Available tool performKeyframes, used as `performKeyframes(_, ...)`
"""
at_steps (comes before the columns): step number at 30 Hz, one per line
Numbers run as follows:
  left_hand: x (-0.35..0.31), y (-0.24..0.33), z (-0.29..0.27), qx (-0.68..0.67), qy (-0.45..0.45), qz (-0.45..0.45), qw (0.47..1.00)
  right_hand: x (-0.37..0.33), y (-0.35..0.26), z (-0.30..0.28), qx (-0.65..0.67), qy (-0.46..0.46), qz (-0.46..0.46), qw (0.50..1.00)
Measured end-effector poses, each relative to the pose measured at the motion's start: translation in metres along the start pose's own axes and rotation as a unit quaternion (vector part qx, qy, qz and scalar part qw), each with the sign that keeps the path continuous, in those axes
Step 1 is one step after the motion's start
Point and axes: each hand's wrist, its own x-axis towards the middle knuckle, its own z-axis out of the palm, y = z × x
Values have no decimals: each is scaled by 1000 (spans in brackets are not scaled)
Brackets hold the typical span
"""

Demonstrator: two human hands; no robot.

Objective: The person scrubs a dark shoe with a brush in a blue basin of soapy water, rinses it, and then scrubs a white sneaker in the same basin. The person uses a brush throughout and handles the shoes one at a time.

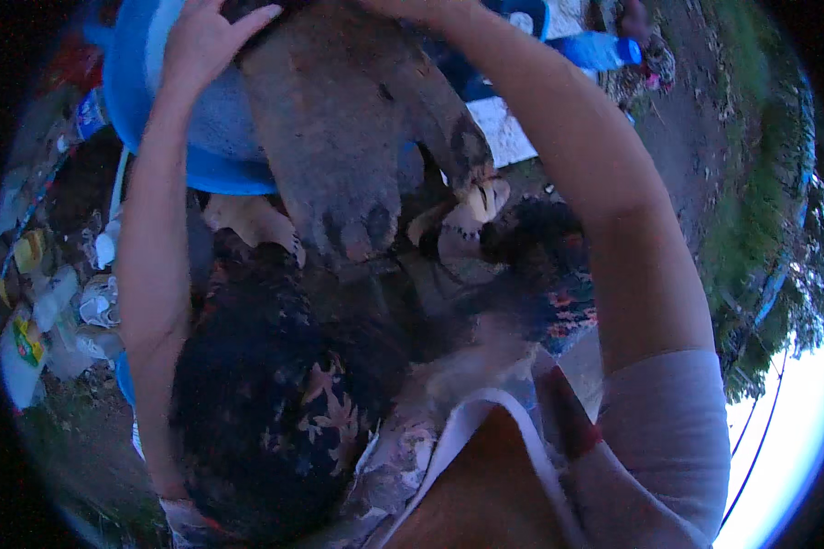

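A weathered wooden board point(325, 119) slants from a large blue basin point(220, 174) down toward my knees. A second narrow wooden piece point(444, 101) runs beside it on the right. At the upper left, my left hand point(201, 46) is by the board's top end, its thumb stretched over a dark, soft-looking thing point(247, 9) that its fingers seem closed on. My right hand point(412, 5) reaches the top of the board from the right. The picture's upper edge cuts off its fingers, so their grip is hidden.
A blue-capped plastic bottle point(595, 51) lies at the upper right near a white slab point(504, 133). Bags and packages point(55, 302) and a white shoe point(99, 300) litter the ground on the left. My bare foot point(471, 215) is near the board's lower end. Grass point(751, 183) borders the dirt on the right.
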Motion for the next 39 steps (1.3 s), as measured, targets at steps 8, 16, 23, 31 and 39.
performKeyframes(8,2,-38,-18,-506,-15,-333,796,9,45,-10,103,5,113,988)
performKeyframes(16,-9,-25,-25,-650,-13,-353,673,-27,-17,-13,191,9,32,981)
performKeyframes(23,-14,-16,-16,-650,-17,-388,653,29,-54,21,2,20,8,1000)
performKeyframes(31,-26,-17,-36,-741,-64,-376,552,-5,-66,17,-54,11,-122,991)
performKeyframes(39,-22,-19,-10,-806,-159,-311,478,64,8,29,12,6,142,990)
